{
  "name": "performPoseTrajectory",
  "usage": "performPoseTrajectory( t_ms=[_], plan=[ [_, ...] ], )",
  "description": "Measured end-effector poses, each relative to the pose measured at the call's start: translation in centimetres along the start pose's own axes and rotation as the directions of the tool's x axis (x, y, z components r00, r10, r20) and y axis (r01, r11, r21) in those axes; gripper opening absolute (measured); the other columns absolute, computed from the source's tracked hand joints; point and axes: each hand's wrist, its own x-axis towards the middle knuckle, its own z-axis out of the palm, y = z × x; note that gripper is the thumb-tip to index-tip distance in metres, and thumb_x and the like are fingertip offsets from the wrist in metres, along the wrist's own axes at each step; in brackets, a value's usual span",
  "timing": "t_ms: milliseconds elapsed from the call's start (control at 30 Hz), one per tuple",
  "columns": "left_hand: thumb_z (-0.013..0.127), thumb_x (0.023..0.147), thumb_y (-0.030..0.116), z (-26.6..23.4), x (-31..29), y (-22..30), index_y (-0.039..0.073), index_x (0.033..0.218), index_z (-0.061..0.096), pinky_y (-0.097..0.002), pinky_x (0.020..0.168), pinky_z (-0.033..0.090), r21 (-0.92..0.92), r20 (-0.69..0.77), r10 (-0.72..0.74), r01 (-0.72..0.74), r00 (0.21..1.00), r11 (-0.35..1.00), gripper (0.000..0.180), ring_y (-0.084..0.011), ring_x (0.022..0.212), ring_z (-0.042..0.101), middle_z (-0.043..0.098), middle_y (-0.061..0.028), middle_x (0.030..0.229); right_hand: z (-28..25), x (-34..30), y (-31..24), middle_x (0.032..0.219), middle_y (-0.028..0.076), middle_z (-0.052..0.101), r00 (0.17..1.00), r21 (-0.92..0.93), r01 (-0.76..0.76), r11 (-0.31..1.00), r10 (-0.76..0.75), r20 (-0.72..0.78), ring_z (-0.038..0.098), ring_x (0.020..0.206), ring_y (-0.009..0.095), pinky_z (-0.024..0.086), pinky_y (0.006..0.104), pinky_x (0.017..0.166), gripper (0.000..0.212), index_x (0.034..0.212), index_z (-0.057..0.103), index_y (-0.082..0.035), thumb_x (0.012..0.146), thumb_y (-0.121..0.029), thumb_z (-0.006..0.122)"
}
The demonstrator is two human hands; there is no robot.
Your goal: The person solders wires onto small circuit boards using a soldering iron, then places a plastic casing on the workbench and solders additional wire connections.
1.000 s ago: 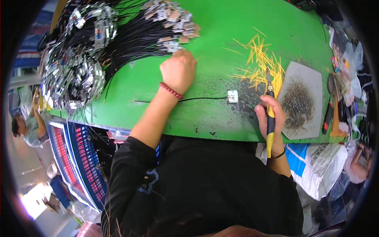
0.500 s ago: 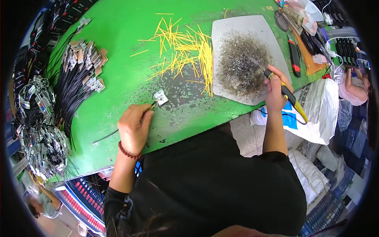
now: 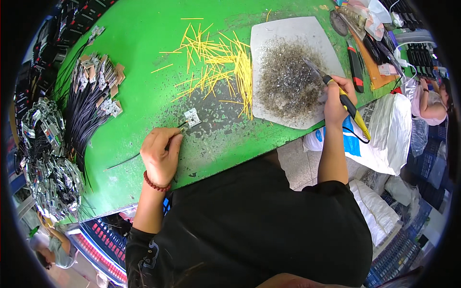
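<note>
My left hand pinches a black cable that carries a small white circuit board at its end, just above the green table. My right hand is closed round the black and yellow handle of a soldering iron. The iron's tip lies over the dark, speckled heap of solder bits on a pale grey sheet. Between the board and the sheet, many thin yellow sticks lie scattered, their kind unclear.
Black cables with small boards are heaped on the left of the green table, beside bundled metal connectors. A red and black cutter knife lies right of the sheet. White sacks stand beyond the table's edge; other people are at both sides.
The soldering iron's tip has shifted up and left over the heap, and my right hand has tilted with it. My left hand still holds the cable; the whole view has slid slightly.
</note>
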Motion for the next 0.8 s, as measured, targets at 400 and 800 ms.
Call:
performPoseTrajectory(
  t_ms=[400,800],
  plan=[
    [0.074,0.068,0.005,0.4,0.8,-0.2,0.008,0.075,0.064,-0.0385,0.074,0.045,0.07,-0.074,0.056,-0.051,0.996,0.996,0.013,-0.0255,0.082,0.057,0.057,-0.0054,0.085,1.3,-0.8,-1.5,0.085,0.005,0.061,1.0,0.195,0.003,0.981,0.001,-0.022,0.055,0.075,0.01,0.044,0.0218,0.066,0.011,0.094,0.062,0.001,0.083,-0.002,0.059],
    [0.073,0.067,0.007,1.7,1.1,-0.8,0.01,0.069,0.063,-0.0365,0.069,0.039,0.147,-0.089,0.098,-0.085,0.991,0.986,0.011,-0.0216,0.079,0.056,0.057,-0.002,0.083,8.9,-9.3,-8.8,0.078,0.003,0.058,0.842,0.475,-0.152,0.867,-0.138,0.521,0.049,0.065,0.007,0.04,0.0224,0.059,0.023,0.093,0.06,0.002,0.081,-0.017,0.067]
  ],
)
